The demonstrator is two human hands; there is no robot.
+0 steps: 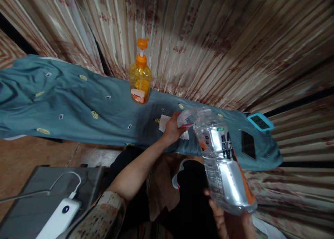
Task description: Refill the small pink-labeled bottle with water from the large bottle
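My right hand [221, 218] holds the base of a large clear plastic bottle [224, 166] with a silver and orange label. The bottle is tilted, its neck end up and to the left. My left hand [172, 128] is closed around a small clear plastic container [185, 118] with a bit of pink on it. The container overlaps the bottle's neck in view; whether they touch, I cannot tell. Below my left hand lies a white piece of paper [184, 134] on the cloth. An orange pump bottle [140, 79] stands upright farther back.
A teal patterned cloth [75, 110] covers the narrow table. A blue-framed digital clock [260, 121] and a phone [248, 144] lie at the right end. A curtain [182, 30] hangs behind. At lower left, a white power bank [61, 216] with a cable rests on a grey surface [39, 190].
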